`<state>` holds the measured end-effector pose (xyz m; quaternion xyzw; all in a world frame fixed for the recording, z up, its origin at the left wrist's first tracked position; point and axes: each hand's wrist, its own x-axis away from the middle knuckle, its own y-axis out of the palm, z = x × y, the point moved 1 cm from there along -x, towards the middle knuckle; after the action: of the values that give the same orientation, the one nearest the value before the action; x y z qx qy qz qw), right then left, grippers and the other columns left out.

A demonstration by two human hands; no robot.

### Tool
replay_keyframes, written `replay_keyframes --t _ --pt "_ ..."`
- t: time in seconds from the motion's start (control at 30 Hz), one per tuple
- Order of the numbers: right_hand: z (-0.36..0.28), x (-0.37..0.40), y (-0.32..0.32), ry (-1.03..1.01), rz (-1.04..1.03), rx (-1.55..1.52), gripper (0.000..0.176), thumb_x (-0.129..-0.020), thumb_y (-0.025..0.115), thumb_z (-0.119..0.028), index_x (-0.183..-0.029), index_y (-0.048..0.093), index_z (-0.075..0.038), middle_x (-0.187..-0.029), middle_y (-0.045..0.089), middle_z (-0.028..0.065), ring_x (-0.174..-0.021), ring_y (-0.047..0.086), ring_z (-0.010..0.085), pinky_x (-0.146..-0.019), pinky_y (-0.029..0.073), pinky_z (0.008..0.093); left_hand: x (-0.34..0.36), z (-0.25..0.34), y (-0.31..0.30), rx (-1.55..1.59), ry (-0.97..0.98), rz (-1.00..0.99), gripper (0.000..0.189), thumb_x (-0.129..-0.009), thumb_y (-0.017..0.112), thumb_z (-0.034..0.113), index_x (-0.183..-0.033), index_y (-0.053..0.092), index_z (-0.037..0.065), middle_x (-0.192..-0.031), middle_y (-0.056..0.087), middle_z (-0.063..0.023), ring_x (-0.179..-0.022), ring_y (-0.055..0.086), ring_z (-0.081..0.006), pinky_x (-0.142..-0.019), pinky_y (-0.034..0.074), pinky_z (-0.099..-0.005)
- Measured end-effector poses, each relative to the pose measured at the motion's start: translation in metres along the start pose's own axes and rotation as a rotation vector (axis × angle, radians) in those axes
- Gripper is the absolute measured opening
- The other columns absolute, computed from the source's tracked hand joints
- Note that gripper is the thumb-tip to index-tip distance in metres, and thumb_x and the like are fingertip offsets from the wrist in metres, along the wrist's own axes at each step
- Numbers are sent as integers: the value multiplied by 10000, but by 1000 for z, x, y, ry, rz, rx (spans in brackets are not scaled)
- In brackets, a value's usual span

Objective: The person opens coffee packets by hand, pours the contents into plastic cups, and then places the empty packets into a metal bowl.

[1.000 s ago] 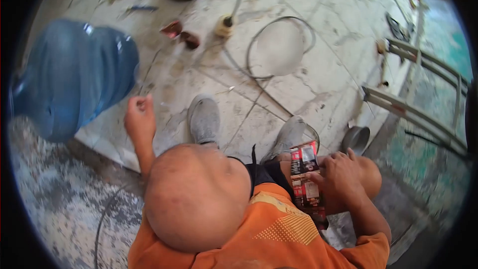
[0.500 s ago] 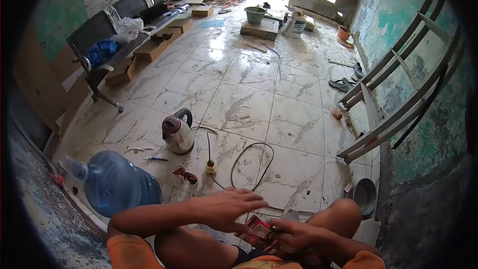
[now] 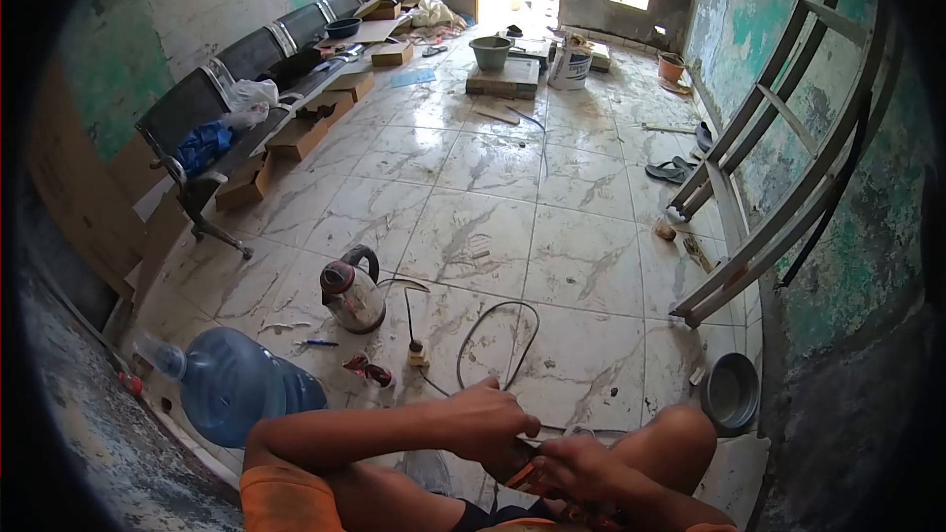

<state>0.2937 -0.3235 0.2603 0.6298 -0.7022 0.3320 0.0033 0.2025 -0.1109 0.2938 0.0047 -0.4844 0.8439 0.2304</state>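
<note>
In the head view, a red printed packet (image 3: 530, 482) sits low in front of me, mostly covered by my hands. My right hand (image 3: 579, 468) is closed around it. My left hand (image 3: 490, 426) has curled fingers and meets the right hand at the packet's upper edge; its fingertips are partly hidden. Beyond my hands lies a dark cable loop (image 3: 500, 347). A torn red wrapper (image 3: 367, 371) rests on the tiles, close to a power socket (image 3: 418, 355).
A large blue water bottle (image 3: 241, 386) lies at my left. An electric kettle (image 3: 353, 296) stands on the tiled floor near a blue pen (image 3: 317, 342). At right are a grey basin (image 3: 730, 392) and a leaning ladder (image 3: 778, 192). Metal chairs (image 3: 187, 118) line the left wall.
My left hand has come down from above the packet, and its open fingers have curled in against it beside my right hand. Less of the packet shows. The view has shifted slightly.
</note>
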Motion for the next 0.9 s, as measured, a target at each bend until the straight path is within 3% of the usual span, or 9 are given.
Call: replay_keyframes --t 0.1,0.2,0.37,0.53,0.67,0.77,0.8,0.87,0.9 --pt "8 -5 12 -222 -6 58 235 -1036 583 -229 -1085 683 -22 -886 736 182 -853 763 304 -748 579 404 -13 -6 14 13 119 -95 289 -878 717 357 -964 736 82 -873 731 -130 -907 690 -381 -911 453 -485" --pt "-4 3 0 -77 -19 -69 234 -1060 558 -220 -1081 688 -26 -893 751 139 -856 757 225 -764 579 371 -15 -16 21 89 210 -67 263 -898 716 315 -916 699 53 -854 710 -134 -869 679 -382 -800 487 -455" --pt "-4 20 -9 -145 -72 -380 265 -1090 522 -197 -1081 685 12 -921 749 80 -860 703 146 -775 565 313 -4 1 3 359 642 345 198 -908 744 205 -859 621 58 -743 601 -79 -769 640 -320 -703 468 -432" --pt "6 34 -10 -45 106 -802 277 -1088 522 -181 -1027 698 25 -923 739 95 -845 682 140 -812 551 299 15 8 -17 192 692 550 249 -919 759 189 -815 557 87 -702 472 -43 -676 586 -276 -644 457 -401" --pt "-7 48 -24 93 231 -636 267 -1076 540 -176 -995 696 25 -920 739 103 -828 693 164 -786 551 310 35 -3 -28 165 550 665 230 -912 787 184 -835 597 78 -707 528 -59 -593 581 -294 -517 442 -386" --pt "-3 70 -43 -102 167 -19 212 -1027 608 -175 -955 665 16 -880 738 158 -805 727 262 -742 550 367 62 -8 -45 305 157 960 174 -941 756 184 -915 654 45 -729 630 -95 -609 638 -230 -577 494 -347" --pt "-9 72 -42 -74 146 -39 212 -1027 608 -175 -955 665 16 -880 738 158 -805 727 262 -742 550 367 68 -7 -53 339 -36 1052 189 -960 739 203 -948 670 28 -734 652 -109 -594 640 -210 -601 510 -344" --pt "-24 81 -25 -65 -30 156 235 -1005 622 -252 -1028 673 -24 -870 724 217 -826 717 419 -729 552 472 64 -16 -55 556 -248 1207 207 -995 703 213 -956 681 11 -783 691 -81 -664 620 -122 -638 506 -300" --pt "-14 77 -8 34 -128 286 231 -957 677 -288 -1021 682 -66 -898 744 199 -815 723 409 -688 562 474 60 -26 -54 557 -211 1236 222 -1002 699 224 -967 685 6 -792 693 -65 -701 614 -103 -655 504 -290"
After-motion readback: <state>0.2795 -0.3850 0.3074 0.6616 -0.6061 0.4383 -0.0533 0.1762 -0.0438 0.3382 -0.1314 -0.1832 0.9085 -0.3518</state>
